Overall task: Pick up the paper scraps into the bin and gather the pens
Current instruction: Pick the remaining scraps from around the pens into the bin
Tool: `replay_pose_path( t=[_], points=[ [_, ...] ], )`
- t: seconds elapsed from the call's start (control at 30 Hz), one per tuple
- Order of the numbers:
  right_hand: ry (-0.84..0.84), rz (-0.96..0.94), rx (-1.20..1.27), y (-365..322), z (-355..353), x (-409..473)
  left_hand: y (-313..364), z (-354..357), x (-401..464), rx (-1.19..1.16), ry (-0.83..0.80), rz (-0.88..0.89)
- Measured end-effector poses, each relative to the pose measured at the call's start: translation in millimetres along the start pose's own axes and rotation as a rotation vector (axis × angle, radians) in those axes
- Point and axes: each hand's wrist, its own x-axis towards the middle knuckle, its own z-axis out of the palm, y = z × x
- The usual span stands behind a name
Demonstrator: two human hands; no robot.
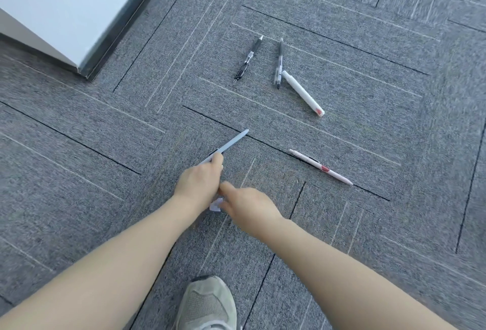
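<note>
My left hand (201, 178) grips a light blue pen (231, 143) that points up and to the right above the carpet. My right hand (247, 205) sits just right of it, its fingers touching a small white paper scrap (215, 205) that shows between the two wrists. Whether the scrap is held or lies on the floor I cannot tell. Several pens lie on the carpet farther out: a pink-white pen (320, 166), a white capped pen (302, 92), a grey clear pen (279, 63) and a black pen (248, 58). No bin is in view.
Grey carpet tiles (394, 93) cover the floor. A white wall corner with a dark skirting (79, 27) stands at the upper left. My grey shoe (207, 303) is at the bottom centre.
</note>
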Motion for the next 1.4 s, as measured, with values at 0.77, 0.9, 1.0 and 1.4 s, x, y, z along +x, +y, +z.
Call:
replay_pose_path(
  t=[0.77,0.9,1.0,1.4],
  points=[
    [1.432,0.371,0.884,123,-240,-239,288,-192,42,-1.010,0.010,0.655],
    [1.657,0.692,0.733,163,-272,-346,438,-240,15,-0.989,-0.095,0.876],
    [1.663,0.911,0.754,192,-273,-394,523,-253,-11,-0.872,-0.122,0.951],
    [1.244,1.311,0.436,250,-247,-437,613,-230,-15,-0.459,-0.484,0.879]
  ],
)
